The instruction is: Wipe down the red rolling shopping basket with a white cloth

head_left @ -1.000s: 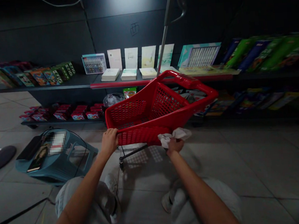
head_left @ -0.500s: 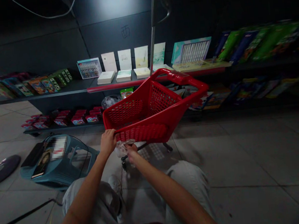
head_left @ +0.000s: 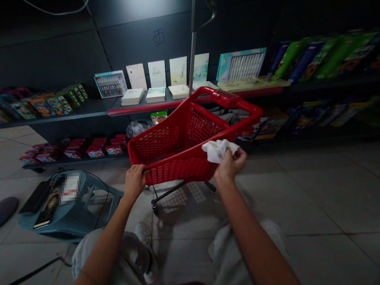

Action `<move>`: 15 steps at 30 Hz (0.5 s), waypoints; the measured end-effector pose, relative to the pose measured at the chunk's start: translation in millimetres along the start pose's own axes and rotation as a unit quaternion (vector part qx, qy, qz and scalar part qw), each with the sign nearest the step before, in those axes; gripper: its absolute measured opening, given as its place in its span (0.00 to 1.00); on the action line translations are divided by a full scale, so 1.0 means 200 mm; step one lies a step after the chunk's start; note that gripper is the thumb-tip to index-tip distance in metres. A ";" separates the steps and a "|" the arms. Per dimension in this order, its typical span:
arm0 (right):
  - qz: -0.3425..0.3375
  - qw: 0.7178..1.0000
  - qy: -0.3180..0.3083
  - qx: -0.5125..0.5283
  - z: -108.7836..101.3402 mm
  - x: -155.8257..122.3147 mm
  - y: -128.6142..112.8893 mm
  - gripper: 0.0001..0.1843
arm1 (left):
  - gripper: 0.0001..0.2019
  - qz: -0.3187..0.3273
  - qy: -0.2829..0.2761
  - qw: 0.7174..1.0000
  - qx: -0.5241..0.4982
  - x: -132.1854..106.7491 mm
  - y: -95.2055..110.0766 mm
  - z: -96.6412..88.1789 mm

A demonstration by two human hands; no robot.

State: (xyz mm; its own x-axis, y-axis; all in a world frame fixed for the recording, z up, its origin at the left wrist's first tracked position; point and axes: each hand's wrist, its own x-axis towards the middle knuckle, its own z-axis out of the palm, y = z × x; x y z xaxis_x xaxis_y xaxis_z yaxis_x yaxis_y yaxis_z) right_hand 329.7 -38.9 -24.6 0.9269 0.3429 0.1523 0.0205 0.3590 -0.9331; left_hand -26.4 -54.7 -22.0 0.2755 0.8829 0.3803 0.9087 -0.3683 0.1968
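Observation:
In front of me stands a small red plastic shopping cart (head_left: 185, 165) with latticed sides, a raised handle and dark legs on casters. My left hand (head_left: 135, 182) is closed over the rim at its near left corner. A crumpled white cloth or tissue (head_left: 216, 151) is pinched in my right hand (head_left: 229, 165), against or just in front of the cart's side below the handle. From this view I cannot tell whether the cloth touches the plastic.
A blue-green plastic stool (head_left: 90, 182) holding a phone-like dark object stands at left, near a grey shoe (head_left: 1, 214). Behind the cart, dark shelves (head_left: 90, 107) carry books (head_left: 157, 95), boxes and bags. A metal pole (head_left: 193, 53) rises behind the handle.
My right hand has carried the white cloth from the cart's lower left corner to the right and up, near the handle end. My left hand stays on the rim.

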 end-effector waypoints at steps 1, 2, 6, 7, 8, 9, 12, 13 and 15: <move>-0.074 0.996 -0.011 -0.044 -0.01 0.05 -0.06 0.20 | 0.05 0.000 0.001 1.000 -0.001 0.00 0.00 0.00; -0.146 0.985 -0.028 -0.086 -0.02 0.08 -0.11 0.20 | 0.05 0.002 0.001 1.000 -0.003 0.00 0.00 0.00; -0.327 0.900 -0.217 -0.189 0.02 0.01 -0.27 0.14 | 0.05 0.008 -0.001 1.000 -0.006 0.00 -0.01 0.01; -0.342 0.873 -0.290 -0.194 0.05 -0.04 -0.29 0.14 | 0.05 0.008 0.001 1.000 -0.007 0.00 -0.02 0.01; -0.353 0.839 -0.366 -0.194 0.07 -0.10 -0.29 0.15 | 0.05 0.008 0.004 1.000 -0.009 0.00 -0.02 0.01; -0.367 0.801 -0.433 -0.190 0.10 -0.16 -0.29 0.17 | 0.05 0.008 0.008 1.000 -0.012 0.00 -0.02 0.02; -0.424 0.667 -0.575 -0.209 0.16 -0.26 -0.28 0.19 | 0.06 0.013 0.012 1.000 -0.014 0.00 -0.04 0.02; -0.438 0.631 -0.598 -0.227 0.18 -0.27 -0.28 0.18 | 0.06 0.015 0.009 1.000 -0.012 0.00 -0.04 0.02; -0.444 0.598 -0.612 -0.265 0.20 -0.24 -0.29 0.15 | 0.06 0.023 0.001 1.000 -0.009 0.00 -0.06 0.02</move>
State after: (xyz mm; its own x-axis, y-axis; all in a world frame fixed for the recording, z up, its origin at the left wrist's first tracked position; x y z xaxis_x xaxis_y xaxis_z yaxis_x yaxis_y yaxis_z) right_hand 269.5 -41.3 34.9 -0.5004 0.7168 0.4855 0.7182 0.6569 -0.2295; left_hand -35.1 -48.9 -28.3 0.3168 0.8643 0.3907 0.8892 -0.4139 0.1947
